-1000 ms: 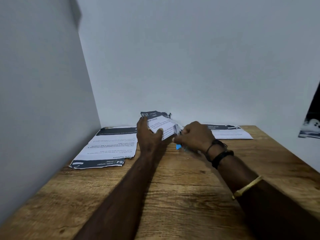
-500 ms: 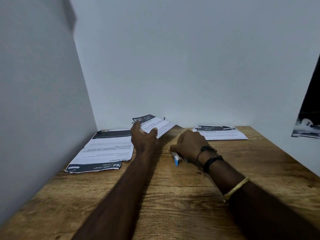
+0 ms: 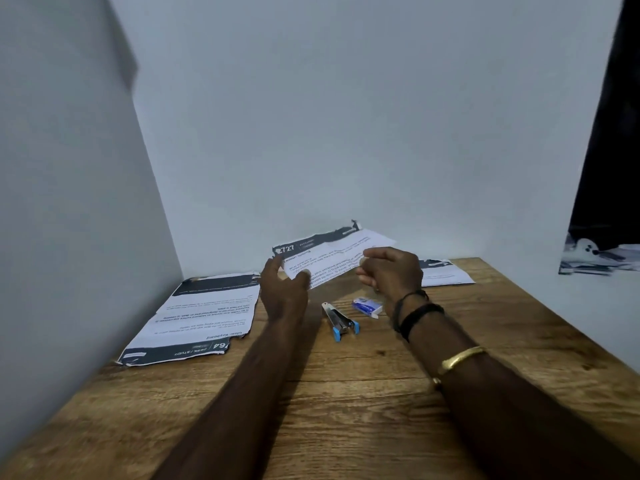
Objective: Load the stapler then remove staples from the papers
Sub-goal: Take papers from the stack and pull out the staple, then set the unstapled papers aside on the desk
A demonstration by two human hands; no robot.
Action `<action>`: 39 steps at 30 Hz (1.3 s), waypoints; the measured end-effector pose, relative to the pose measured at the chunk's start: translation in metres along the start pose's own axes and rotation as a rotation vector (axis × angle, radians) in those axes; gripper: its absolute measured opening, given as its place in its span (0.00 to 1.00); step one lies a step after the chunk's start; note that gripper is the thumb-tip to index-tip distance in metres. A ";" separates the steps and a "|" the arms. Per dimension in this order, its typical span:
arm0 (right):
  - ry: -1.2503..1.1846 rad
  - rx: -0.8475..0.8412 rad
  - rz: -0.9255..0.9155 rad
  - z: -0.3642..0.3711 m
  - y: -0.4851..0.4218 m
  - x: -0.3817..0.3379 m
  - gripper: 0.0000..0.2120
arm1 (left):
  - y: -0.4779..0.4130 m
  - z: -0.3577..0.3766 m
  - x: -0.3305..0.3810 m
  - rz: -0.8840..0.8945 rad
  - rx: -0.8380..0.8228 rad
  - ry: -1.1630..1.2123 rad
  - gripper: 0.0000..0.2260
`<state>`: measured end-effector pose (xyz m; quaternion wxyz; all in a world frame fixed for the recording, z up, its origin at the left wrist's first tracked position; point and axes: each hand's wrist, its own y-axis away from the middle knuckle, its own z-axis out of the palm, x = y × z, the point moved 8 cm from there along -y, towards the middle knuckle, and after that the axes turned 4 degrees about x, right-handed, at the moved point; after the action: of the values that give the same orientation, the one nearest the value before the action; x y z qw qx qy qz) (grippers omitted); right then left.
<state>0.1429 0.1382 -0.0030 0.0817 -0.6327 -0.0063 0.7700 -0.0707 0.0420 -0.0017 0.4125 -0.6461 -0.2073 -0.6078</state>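
Observation:
My left hand holds a printed sheet with a dark header up off the wooden table, thumb on its near left corner. My right hand is raised at the sheet's right part with curled fingers. Whether it pinches the paper is unclear. A small metal stapler with a blue base lies on the table between my forearms, touched by neither hand. A small blue and white staple box lies just right of it.
A large torn printed sheet lies flat at the left near the side wall. Another sheet lies at the back right, partly behind my right hand. White walls close the left and the back. A dark opening is at the far right.
My right hand let go of the stapler on the table and rose to the held sheet. The sheet is now spread wider and turned flatter toward me.

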 end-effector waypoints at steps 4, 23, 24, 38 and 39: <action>0.058 0.171 -0.120 -0.028 -0.010 -0.013 0.09 | 0.017 0.032 0.012 0.087 -0.076 -0.061 0.30; 0.403 0.408 0.092 -0.120 -0.064 0.020 0.06 | 0.045 0.166 -0.015 0.245 -0.513 -0.720 0.12; 0.423 0.404 0.107 -0.120 -0.066 0.022 0.06 | 0.045 0.168 -0.016 0.248 -0.528 -0.743 0.09; 0.702 0.282 0.081 -0.113 -0.081 0.031 0.09 | 0.047 0.185 -0.035 0.234 -0.636 -0.940 0.16; 0.702 0.276 0.076 -0.112 -0.080 0.030 0.09 | 0.047 0.185 -0.035 0.244 -0.641 -0.941 0.17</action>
<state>0.2557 0.2106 -0.0458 0.1348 -0.8408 0.1492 0.5026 0.0731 0.1689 -0.0336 0.1269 -0.9585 -0.0983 -0.2357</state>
